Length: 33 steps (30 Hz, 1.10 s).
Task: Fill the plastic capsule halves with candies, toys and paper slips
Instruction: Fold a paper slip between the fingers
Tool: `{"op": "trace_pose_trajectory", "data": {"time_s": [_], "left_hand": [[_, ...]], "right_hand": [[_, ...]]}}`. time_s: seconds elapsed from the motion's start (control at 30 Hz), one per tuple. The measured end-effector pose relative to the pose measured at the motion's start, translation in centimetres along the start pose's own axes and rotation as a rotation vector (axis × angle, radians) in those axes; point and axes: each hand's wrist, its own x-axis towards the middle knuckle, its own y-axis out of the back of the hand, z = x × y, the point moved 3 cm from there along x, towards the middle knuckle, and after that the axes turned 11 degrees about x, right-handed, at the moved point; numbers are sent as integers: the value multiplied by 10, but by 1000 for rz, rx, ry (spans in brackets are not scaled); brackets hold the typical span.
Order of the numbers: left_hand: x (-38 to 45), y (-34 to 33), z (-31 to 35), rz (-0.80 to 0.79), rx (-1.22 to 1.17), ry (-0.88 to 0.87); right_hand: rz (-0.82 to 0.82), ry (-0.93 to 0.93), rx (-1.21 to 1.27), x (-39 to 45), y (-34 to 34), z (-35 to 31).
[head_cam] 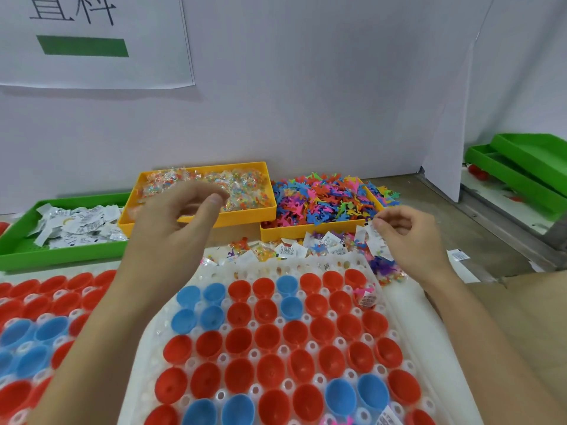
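- White wall (306,87) at back, w/ a paper sign (92,41) pinned upper left showing black characters and a green bar.
- White holder tray (395,305) front centre, full of red and blue capsule halves (267,342) sitting open side up; most look empty. One red half near the tray's right edge holds a slip and a pink toy (365,297).
- 2nd rack of red/blue halves (33,326) to the left, partly under the left forearm.
- Green tray (18,237) back left w/ white paper slips (79,228).
- Yellow tray (245,217) behind centre w/ wrapped candies (242,188); another yellow tray (306,233) just right of it, heaped w/ multicolour flat toys (325,197).
- Stacked green trays (527,167) far right, beyond a white divider.
- Loose mix of slips, candies, toys (291,248) between the yellow trays and the holder tray.
- Left hand (175,219) raised in front of the candy tray, fingers loosely curled, thumb up, holding nothing.
- Right hand (411,237) over the tray's far right corner, thumb and fingers pinching a white slip (372,237).
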Motion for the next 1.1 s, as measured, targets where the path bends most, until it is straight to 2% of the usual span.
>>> {"op": "trace_pose_trajectory", "data": {"time_s": [0.1, 0.3, 0.57, 0.87, 1.1], "left_hand": [[-4, -11, 14, -122, -55, -7], [-18, -43, 26, -425, 18, -8], [-23, -55, 30, -440, -87, -38], [-20, -60, 20, -426, -149, -11], [-19, -59, 16, -409, -52, 7]], "right_hand": [[-31, -6, 161, -7, -6, -18], [-257, -23, 376, -36, -28, -59], [-467, 30, 483, -58, -46, -88], [-582, -9, 452, -63, -50, -83], [-595, -39, 359, -55, -38, -77]]}}
